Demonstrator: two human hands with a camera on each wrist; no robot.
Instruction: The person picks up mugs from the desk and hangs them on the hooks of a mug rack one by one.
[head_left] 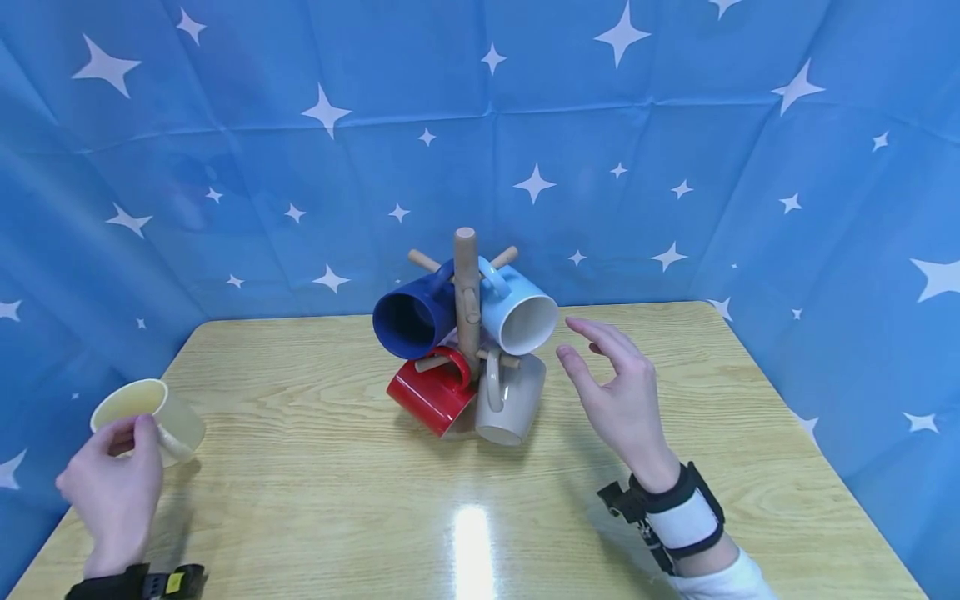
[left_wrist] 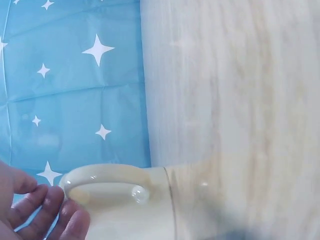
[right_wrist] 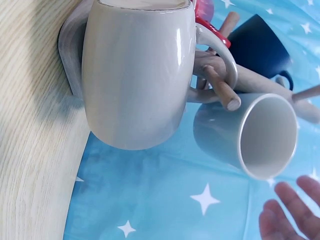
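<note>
A cream mug stands upright near the table's left edge. My left hand is beside its near side, fingers loosely bent; in the left wrist view the fingertips overlap the top end of the mug's handle, without curling round it. Whether they touch it I cannot tell. At the table's middle stands a wooden mug tree. Hanging from it are a navy mug, a light blue mug, a red mug and a light grey mug. My right hand, fingers spread and holding nothing, hovers right of the light blue mug.
The wooden table reaches back to a blue star-patterned cloth, which also hangs along both sides. Bare pegs stick out from the upper part of the mug tree. A bright reflection lies on the table's front.
</note>
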